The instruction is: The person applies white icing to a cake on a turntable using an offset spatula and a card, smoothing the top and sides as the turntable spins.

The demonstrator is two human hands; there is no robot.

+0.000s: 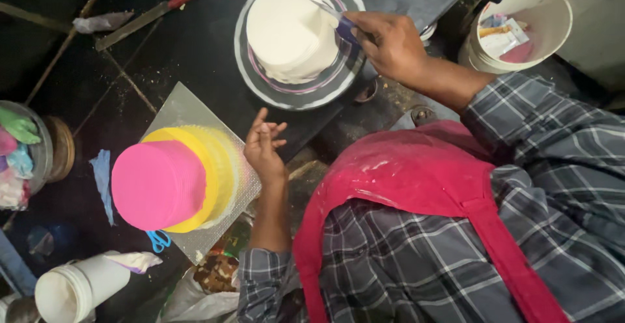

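A red apron (416, 186) over a checked shirt (553, 160) fills the near foreground; the right hand (390, 43) is closed around a clear plastic scraper (329, 12), its blade laid against the side of the white iced cake (290, 30); that cake sits in the middle of a round turntable (260, 85) on the dark worktop (195, 49); the left hand (263, 147) is open, fingers loosely spread, holding nothing, just beside the silver board (176, 111) that carries a two-tier pink and yellow cake (172, 180); a white bucket (553, 36) stands at the far right; a red-handled knife (146, 17) lies well apart at the top left.
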